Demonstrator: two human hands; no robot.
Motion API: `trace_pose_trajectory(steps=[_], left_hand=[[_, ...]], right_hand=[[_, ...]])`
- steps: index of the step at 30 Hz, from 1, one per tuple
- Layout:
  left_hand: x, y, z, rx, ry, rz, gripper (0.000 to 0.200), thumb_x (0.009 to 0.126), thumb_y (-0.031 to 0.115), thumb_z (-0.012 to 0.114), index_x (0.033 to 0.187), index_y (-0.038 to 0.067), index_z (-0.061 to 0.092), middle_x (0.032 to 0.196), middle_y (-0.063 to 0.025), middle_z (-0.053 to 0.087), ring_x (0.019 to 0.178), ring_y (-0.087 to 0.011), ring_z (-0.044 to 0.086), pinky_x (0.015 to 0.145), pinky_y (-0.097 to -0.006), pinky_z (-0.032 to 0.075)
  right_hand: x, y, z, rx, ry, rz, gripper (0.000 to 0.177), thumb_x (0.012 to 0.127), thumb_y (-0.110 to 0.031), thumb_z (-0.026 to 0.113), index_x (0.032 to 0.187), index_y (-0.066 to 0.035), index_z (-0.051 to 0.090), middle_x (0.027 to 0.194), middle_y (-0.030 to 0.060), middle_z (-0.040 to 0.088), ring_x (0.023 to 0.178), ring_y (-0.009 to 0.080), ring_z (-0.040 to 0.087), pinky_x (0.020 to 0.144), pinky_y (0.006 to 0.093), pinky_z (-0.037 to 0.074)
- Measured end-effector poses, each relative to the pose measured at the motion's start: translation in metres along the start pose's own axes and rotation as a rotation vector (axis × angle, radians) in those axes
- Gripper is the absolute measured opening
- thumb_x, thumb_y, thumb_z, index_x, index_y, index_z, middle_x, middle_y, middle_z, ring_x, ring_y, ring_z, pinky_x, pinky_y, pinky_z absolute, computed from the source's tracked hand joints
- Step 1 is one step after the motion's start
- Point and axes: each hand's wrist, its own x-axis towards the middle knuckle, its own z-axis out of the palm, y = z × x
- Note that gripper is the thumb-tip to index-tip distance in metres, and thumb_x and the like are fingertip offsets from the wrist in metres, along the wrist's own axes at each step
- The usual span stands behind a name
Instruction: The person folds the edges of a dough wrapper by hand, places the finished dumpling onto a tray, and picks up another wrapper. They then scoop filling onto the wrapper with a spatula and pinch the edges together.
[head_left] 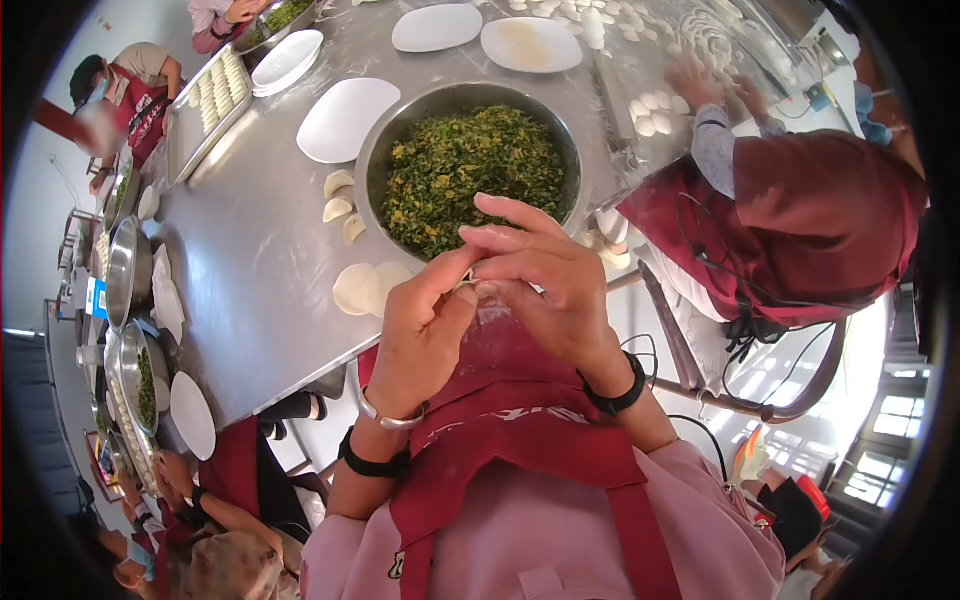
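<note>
My left hand [425, 320] and my right hand [550, 290] meet in front of my red apron, thumbs and index fingers pinched together. Between the fingertips a small pale edge of dough [467, 281] shows, apparently a dumpling, mostly covered by the fingers. Just beyond my hands stands a steel bowl [366, 170] of chopped green and yellow filling [470, 160]. Left of the bowl, 3 folded dumplings [338, 209] lie in a row on the metal table. Flat round dough wrappers [358, 289] rest beside my left hand, near the table's edge.
White plates [347, 120] lie around the bowl's far side. A tray of dumplings [215, 95] sits at the far left. On the right, a co-worker in a red head covering [830, 200] works over floured dough pieces [655, 112]. Other people stand along the left.
</note>
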Motion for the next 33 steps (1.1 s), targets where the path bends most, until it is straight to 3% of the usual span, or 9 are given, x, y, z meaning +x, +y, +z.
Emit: trace_pose_trajectory(steps=[8,11,14,18,22,27,28,30,33], left_hand=[[0.012,0.014,0.012,-0.095,-0.036,0.028,0.055,0.096,-0.001,0.058,0.147,-0.008,0.04,0.139,-0.016,0.057,0.12,-0.0193,0.06,0.101,-0.031,0.049],[0.009,0.007,0.03,-0.474,0.072,0.095,0.052,0.097,0.0,0.059,0.145,-0.007,0.043,0.139,-0.0154,0.056,0.121,-0.02,0.06,0.104,-0.0341,0.049],[0.009,-0.003,0.042,-0.467,0.177,0.118,0.047,0.098,0.003,0.06,0.142,-0.008,0.047,0.139,-0.0153,0.056,0.12,-0.0194,0.059,0.102,-0.0354,0.051],[0.012,-0.009,0.047,-0.312,0.244,0.195,0.045,0.099,0.004,0.063,0.141,-0.004,0.052,0.129,-0.0096,0.064,0.113,-0.0123,0.061,0.096,-0.0262,0.05],[0.01,-0.007,0.044,-0.213,0.187,0.186,0.043,0.1,0.006,0.061,0.142,-0.002,0.053,0.126,-0.0075,0.066,0.11,-0.0105,0.062,0.093,-0.0248,0.05],[0.015,-0.008,0.044,-0.352,0.128,0.15,0.045,0.101,0.006,0.058,0.145,-0.001,0.049,0.123,-0.0071,0.066,0.106,-0.0099,0.062,0.089,-0.0242,0.051],[0.013,-0.009,0.043,-0.327,0.109,0.148,0.045,0.102,0.005,0.055,0.146,-0.002,0.047,0.126,-0.0094,0.065,0.109,-0.0125,0.062,0.093,-0.0271,0.051],[0.013,-0.012,0.041,-0.274,0.073,0.152,0.045,0.104,0.001,0.048,0.148,-0.004,0.042,0.131,-0.0141,0.061,0.116,-0.0179,0.062,0.1,-0.0329,0.053],[0.013,-0.008,0.043,-0.233,0.098,0.083,0.049,0.103,0.0,0.048,0.15,-0.003,0.038,0.131,-0.0122,0.06,0.116,-0.0164,0.06,0.101,-0.0308,0.05]], right_hand=[[-0.001,-0.004,-0.015,-0.016,0.049,0.03,0.023,0.078,0.0,0.077,0.1,-0.003,0.074,0.125,0.0163,0.068,0.131,0.034,0.054,0.102,0.041,0.05],[-0.004,-0.003,-0.014,0.162,0.176,0.128,0.02,0.08,0.0,0.075,0.1,-0.003,0.074,0.125,0.016,0.069,0.132,0.0323,0.054,0.103,0.0396,0.048],[-0.002,-0.006,-0.007,0.262,0.268,0.18,0.018,0.081,-0.001,0.075,0.099,-0.003,0.075,0.124,0.0157,0.069,0.131,0.0319,0.055,0.103,0.0392,0.048],[-0.002,-0.006,-0.01,0.148,0.246,0.095,0.017,0.08,-0.001,0.076,0.097,-0.003,0.074,0.119,0.016,0.071,0.128,0.0332,0.058,0.102,0.04,0.049],[-0.002,-0.004,-0.014,0.044,0.228,-0.004,0.019,0.079,-0.001,0.077,0.097,-0.003,0.074,0.117,0.0161,0.072,0.127,0.034,0.058,0.1,0.0403,0.05],[0.005,-0.015,-0.02,0.031,0.193,0.13,0.02,0.078,0.0,0.076,0.097,-0.003,0.074,0.116,0.0152,0.072,0.128,0.0345,0.058,0.099,0.0401,0.051],[0.005,-0.019,-0.019,0.079,0.202,0.187,0.02,0.078,0.0,0.076,0.098,-0.003,0.074,0.116,0.0148,0.072,0.128,0.0346,0.058,0.099,0.0401,0.051],[0.005,-0.01,-0.021,0.043,0.142,0.082,0.021,0.078,-0.001,0.077,0.098,-0.004,0.074,0.117,0.014,0.072,0.128,0.0347,0.058,0.098,0.0406,0.052],[-0.001,0.003,-0.02,0.001,0.097,-0.019,0.023,0.078,-0.002,0.077,0.1,-0.004,0.073,0.119,0.013,0.072,0.127,0.0352,0.058,0.098,0.0413,0.052]])
